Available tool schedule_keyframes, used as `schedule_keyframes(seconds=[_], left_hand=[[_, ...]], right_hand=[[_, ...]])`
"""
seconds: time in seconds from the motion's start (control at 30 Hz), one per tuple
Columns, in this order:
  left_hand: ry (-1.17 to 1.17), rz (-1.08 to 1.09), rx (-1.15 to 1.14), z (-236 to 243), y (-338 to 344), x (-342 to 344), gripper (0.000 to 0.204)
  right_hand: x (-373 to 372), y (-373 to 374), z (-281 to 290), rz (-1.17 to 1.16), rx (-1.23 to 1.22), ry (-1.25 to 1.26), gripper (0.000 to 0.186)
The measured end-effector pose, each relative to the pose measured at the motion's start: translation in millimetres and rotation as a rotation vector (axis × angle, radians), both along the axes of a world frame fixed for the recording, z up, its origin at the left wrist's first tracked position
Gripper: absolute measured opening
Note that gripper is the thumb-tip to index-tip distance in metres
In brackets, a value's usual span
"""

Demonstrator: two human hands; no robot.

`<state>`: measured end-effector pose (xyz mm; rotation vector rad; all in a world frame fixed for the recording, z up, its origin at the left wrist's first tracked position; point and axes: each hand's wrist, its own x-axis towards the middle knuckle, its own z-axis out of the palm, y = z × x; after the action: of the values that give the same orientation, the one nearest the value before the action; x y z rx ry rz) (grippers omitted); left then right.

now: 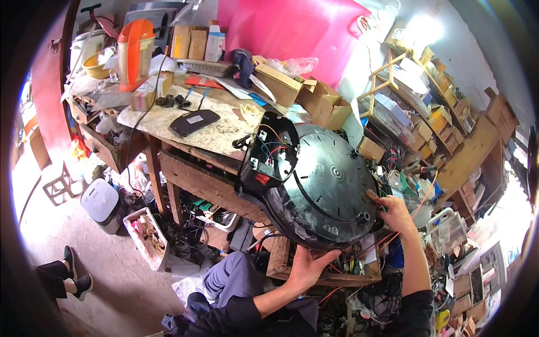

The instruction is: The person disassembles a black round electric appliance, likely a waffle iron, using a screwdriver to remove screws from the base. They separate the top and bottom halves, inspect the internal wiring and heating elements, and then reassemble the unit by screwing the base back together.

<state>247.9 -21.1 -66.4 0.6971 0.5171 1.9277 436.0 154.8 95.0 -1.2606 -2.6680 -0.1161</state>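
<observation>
A round black plastic appliance base (331, 180) lies bottom-up at the bench's front edge, with an open housing (272, 149) of coloured wires at its upper left. My left hand (309, 264) grips its lower rim, thumb stretched along the edge and fingers partly hidden underneath. My right hand (393, 210) is closed on a small brown object (371, 195) at the base's right edge; what it is I cannot make out. An orange wire (415, 212) runs down beside that hand. A dark flat cover (193, 122) lies on the papers to the left.
A cluttered wooden bench (202, 185) holds cardboard boxes (328, 109) and an orange appliance (135, 53). Crowded shelves (432, 112) stand right. An open drawer (320, 275) is below the base. A bin (143, 238) and another person's feet (76, 278) are at the lower left.
</observation>
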Motion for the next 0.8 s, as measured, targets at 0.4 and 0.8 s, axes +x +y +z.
schedule_keyframes(seconds=[0.4, 0.8], left_hand=[[-0.016, -0.163, 0.053, -12, -7, -32, 0.058], [0.394, 0.406, -0.092, 4, -31, -108, 0.117]], right_hand=[[-3, -12, -12, -0.067, 0.160, 0.344, 0.020], [-58, -6, 38, 0.050, 0.000, 0.512, 0.015]])
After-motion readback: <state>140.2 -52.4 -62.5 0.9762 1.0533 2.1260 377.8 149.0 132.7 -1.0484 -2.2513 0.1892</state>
